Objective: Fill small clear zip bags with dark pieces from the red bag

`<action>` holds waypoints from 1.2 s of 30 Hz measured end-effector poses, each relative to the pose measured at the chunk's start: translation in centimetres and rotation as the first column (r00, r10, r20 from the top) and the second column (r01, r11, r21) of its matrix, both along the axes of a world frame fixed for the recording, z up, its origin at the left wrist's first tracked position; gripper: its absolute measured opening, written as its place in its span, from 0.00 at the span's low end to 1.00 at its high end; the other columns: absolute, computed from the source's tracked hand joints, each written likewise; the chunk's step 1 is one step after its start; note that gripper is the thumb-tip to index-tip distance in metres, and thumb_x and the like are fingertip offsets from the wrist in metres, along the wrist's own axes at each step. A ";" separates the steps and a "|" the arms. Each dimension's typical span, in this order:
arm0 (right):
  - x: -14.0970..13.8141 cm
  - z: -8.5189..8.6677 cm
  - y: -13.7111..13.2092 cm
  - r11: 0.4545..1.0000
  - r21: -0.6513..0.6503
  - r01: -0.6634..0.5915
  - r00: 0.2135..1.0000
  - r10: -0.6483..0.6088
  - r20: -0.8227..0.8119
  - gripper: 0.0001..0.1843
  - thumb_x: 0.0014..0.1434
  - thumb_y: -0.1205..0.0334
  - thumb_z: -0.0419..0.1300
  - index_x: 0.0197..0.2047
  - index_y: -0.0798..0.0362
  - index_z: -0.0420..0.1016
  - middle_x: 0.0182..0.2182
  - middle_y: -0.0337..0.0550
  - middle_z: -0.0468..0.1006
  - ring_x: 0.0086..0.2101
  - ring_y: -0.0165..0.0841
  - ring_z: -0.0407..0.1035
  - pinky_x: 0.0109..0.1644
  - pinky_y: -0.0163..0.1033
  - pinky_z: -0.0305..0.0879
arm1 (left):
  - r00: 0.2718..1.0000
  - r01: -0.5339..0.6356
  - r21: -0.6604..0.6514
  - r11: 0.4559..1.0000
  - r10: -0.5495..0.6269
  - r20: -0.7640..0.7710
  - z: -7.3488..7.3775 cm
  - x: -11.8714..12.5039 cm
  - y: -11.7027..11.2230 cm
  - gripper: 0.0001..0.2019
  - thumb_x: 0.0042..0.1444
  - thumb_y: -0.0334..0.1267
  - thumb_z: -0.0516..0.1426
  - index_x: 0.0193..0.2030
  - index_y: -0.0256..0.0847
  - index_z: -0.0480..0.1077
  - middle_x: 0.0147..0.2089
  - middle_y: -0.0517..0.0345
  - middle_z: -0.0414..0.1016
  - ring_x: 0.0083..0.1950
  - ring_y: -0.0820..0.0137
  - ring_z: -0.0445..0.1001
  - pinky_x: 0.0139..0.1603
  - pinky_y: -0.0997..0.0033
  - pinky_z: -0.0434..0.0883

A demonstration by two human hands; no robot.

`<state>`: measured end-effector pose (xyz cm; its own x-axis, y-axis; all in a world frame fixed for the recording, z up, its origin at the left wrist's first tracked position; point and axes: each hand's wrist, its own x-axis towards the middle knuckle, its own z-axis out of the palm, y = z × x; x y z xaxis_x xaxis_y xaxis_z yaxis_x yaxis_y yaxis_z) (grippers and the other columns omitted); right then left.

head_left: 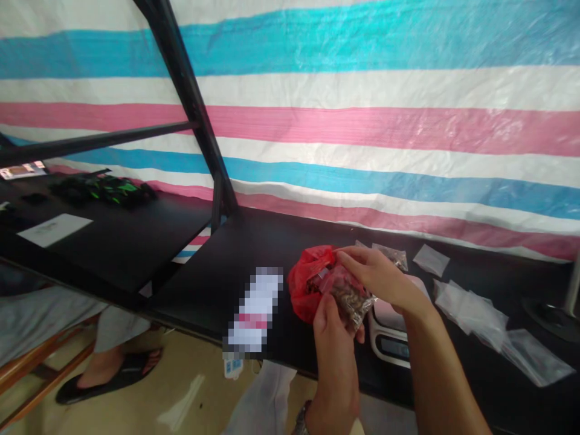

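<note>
At six o'clock, the left hand (333,320) grips the lower-left side of a small clear bag (352,299), thumb uppermost; a metal-banded watch (301,420) circles that wrist. The right hand (376,275), around one o'clock of the clear bag, has its fingers drawn narrow on the upper edge; whether they also catch red film, I cannot tell. The clear bag is held tilted above the counter (194,296), small brownish pieces inside it. At its nine o'clock, touching it, a red bag (301,296) bulges, its mouth towards the hands. At four o'clock, just beside, sits a scale (387,317), partly covered by the right forearm. Flat plastic sachets (471,314) overlap at three o'clock; a filled packet (396,257) lies near two. Well apart at ten, a green-and-black toy vehicle (120,190) stands on another black surface (136,226). Striped sheeting (362,130) hangs behind at twelve.
</note>
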<state>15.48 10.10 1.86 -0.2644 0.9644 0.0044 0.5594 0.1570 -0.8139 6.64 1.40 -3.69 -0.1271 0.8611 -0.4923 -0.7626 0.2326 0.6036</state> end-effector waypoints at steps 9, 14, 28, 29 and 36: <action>-2.1 -1.5 -0.6 0.989 -0.011 -0.145 0.989 0.145 -0.012 0.23 0.68 0.48 0.55 0.26 0.51 0.73 0.23 0.37 0.71 0.25 0.31 0.64 0.27 0.35 0.57 | 0.984 -0.133 -0.027 0.991 0.135 0.114 -0.8 -0.7 0.7 0.18 0.57 0.52 0.66 0.34 0.40 0.68 0.24 0.66 0.67 0.23 0.77 0.62 0.24 0.76 0.61; -1.8 -2.2 -0.7 0.995 0.005 -0.097 0.990 0.097 -0.098 0.16 0.64 0.53 0.60 0.30 0.52 0.82 0.25 0.39 0.79 0.27 0.33 0.69 0.27 0.35 0.62 | 0.990 -0.137 -0.055 0.989 0.138 0.021 -0.9 -0.9 0.7 0.18 0.64 0.52 0.61 0.45 0.36 0.73 0.25 0.64 0.69 0.23 0.76 0.63 0.24 0.76 0.62; 3.2 -1.1 -3.6 1.000 -0.010 0.028 0.910 -0.030 -0.413 0.15 0.62 0.48 0.70 0.46 0.49 0.85 0.39 0.45 0.87 0.38 0.38 0.79 0.44 0.43 0.77 | 0.500 0.127 0.415 0.901 0.303 -0.811 -3.4 -0.6 -0.6 0.18 0.76 0.42 0.50 0.63 0.41 0.75 0.63 0.40 0.80 0.64 0.55 0.79 0.63 0.53 0.76; 3.5 -0.9 -3.9 0.999 -0.004 0.038 0.897 -0.036 -0.440 0.15 0.62 0.47 0.71 0.45 0.49 0.85 0.39 0.45 0.87 0.38 0.38 0.79 0.45 0.43 0.77 | 0.441 0.160 0.451 0.878 0.345 -0.829 -3.3 -0.8 -0.6 0.18 0.76 0.40 0.49 0.64 0.41 0.74 0.62 0.40 0.80 0.64 0.56 0.79 0.62 0.54 0.77; 5.5 -1.2 -5.5 0.974 0.000 0.226 0.811 -0.188 -0.554 0.21 0.54 0.44 0.77 0.42 0.47 0.79 0.34 0.40 0.81 0.35 0.36 0.76 0.42 0.41 0.74 | 0.294 0.385 0.565 0.730 0.484 -0.824 -2.7 -1.1 0.1 0.19 0.77 0.33 0.47 0.69 0.45 0.68 0.56 0.46 0.79 0.58 0.63 0.79 0.57 0.62 0.77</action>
